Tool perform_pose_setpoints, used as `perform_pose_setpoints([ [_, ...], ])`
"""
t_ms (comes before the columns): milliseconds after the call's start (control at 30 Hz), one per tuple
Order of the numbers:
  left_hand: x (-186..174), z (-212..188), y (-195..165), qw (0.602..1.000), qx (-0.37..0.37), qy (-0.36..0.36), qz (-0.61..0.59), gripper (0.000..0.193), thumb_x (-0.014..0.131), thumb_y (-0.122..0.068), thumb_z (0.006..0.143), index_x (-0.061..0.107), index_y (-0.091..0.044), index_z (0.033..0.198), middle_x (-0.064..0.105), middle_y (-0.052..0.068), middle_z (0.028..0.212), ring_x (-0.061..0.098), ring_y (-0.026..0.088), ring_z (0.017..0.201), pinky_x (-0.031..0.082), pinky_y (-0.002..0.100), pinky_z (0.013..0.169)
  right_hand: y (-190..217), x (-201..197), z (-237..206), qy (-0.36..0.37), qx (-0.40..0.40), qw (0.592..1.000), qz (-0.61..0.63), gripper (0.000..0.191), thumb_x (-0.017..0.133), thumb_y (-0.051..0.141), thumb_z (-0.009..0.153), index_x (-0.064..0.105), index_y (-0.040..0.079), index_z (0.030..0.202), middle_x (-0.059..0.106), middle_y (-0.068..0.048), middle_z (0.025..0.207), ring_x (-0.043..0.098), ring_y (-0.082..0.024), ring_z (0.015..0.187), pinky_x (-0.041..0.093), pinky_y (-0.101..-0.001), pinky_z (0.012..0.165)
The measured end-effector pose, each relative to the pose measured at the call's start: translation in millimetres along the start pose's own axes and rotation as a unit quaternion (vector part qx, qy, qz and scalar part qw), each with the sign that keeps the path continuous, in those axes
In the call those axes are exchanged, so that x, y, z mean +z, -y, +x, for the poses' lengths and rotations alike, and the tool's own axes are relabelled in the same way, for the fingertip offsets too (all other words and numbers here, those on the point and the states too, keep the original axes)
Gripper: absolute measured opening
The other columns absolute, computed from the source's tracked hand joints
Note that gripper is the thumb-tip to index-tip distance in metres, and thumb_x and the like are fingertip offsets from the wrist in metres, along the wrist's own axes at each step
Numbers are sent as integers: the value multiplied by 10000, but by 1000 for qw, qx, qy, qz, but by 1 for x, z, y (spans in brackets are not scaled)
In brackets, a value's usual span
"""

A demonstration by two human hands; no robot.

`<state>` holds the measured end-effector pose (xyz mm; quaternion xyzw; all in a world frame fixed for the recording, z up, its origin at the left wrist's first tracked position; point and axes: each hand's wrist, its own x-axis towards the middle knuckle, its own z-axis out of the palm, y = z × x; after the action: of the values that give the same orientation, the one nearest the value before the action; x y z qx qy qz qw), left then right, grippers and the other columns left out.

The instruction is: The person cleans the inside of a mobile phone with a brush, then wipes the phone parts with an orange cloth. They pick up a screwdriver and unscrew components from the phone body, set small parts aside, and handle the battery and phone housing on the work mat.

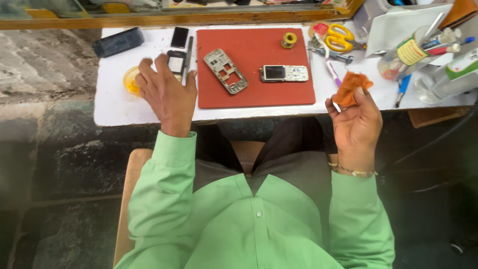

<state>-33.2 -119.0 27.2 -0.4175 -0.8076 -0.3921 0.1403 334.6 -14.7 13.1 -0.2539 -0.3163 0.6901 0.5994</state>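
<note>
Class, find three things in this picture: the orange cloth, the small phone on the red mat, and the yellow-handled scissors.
orange cloth [351, 87]: head view, middle of the crumpled cloth.
small phone [284, 73]: head view, between screen and keypad.
yellow-handled scissors [340, 38]: head view, on a yellow handle loop.

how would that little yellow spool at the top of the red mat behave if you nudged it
The spool looks small, so it is probably light and would slide easily on the red mat. It seems to stand on its flat end, so it likely stays put; tipped on its side, its round shape would probably roll. Neither hand touches it.
</note>
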Motion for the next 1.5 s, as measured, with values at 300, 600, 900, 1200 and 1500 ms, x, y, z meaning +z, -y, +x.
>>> perform_pose_setpoints([
  [300, 1, 6, 11, 992, -13, 82, 98, 657, 907, -387, 764, 643, 84, 1139, 421, 264, 1443, 456, 428, 1173, 394, 583, 965, -25, -1, -34, 23, 96, 993, 59, 277, 548, 156, 1069, 579, 45, 1321, 686, -132, 1124, 673, -280, 1064, 535, -471, 972],
  [600, 26, 31, 42, 974, -41, 162, 156, 527, 883, -446, 781, 717, 50, 843, 201, 338, 1617, 188, 559, 1461, 119, 686, 1196, -25, 1, -50, 20, 94, 994, 53, 315, 574, 67, 1024, 581, 6, 1333, 686, -130, 1207, 686, -300, 1116, 567, -448, 1000],
  [900, 5, 24, 37, 994, 9, 90, 62, 571, 925, -262, 718, 633, 22, 1117, 554, 231, 1303, 491, 424, 1222, 338, 583, 1061, -36, 15, -53, 17, 101, 995, 17, 290, 602, 27, 1010, 633, -6, 1297, 710, -140, 1112, 721, -300, 1025, 618, -414, 908],
  [1200, 8, 29, 43, 993, 38, 99, 58, 443, 833, -83, 787, 693, -43, 1206, 737, 113, 1078, 610, 355, 1008, 385, 531, 907, -42, 20, -55, 33, 78, 996, -20, 202, 630, 57, 1017, 660, 1, 1209, 723, -146, 1083, 733, -300, 1011, 625, -417, 854],
  [1500, 10, 43, 96, 988, 45, 5, -148, 267, 794, -6, 876, 730, -3, 1135, 749, 162, 1052, 703, 342, 955, 528, 442, 857, -50, 24, -62, 44, 63, 997, -14, 275, 642, 63, 986, 667, 10, 1255, 731, -134, 1037, 728, -248, 945, 614, -381, 837],
])
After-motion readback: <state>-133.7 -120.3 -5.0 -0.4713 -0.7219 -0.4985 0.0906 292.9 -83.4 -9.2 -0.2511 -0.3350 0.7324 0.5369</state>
